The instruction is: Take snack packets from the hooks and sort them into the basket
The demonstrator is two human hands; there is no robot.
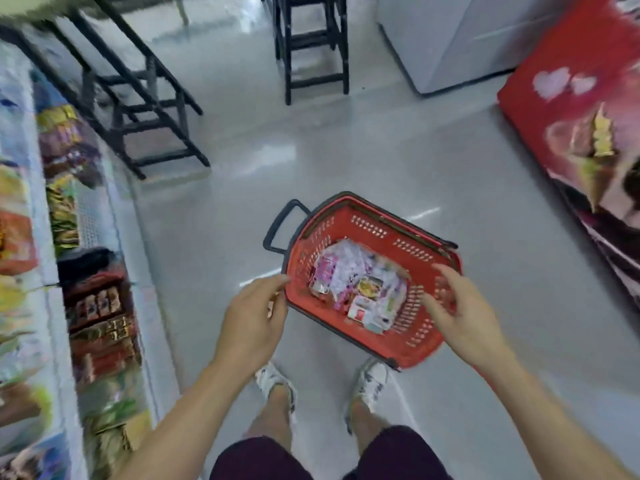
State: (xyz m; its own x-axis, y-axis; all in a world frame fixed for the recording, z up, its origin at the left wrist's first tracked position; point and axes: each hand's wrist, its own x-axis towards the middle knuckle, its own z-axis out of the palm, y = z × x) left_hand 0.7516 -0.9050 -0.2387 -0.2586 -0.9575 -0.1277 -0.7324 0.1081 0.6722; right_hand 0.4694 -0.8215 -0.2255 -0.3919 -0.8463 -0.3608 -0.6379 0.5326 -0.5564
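Observation:
A red plastic basket (349,216) with a dark handle stands on the floor in front of my feet. Several snack packets (360,282), white, pink and yellow, lie in a heap on its bottom. My left hand (252,313) hovers at the basket's left rim with fingers loosely bent and nothing visible in it. My right hand (457,310) hangs over the basket's right side, fingers spread and relaxed, holding nothing. The frame is blurred by motion.
A shelf rack (62,237) with hanging and stacked snack packets runs along the left edge. Black chairs (149,109) stand at the back left and centre. A red freezer (581,126) and a white cabinet (460,36) stand at the right.

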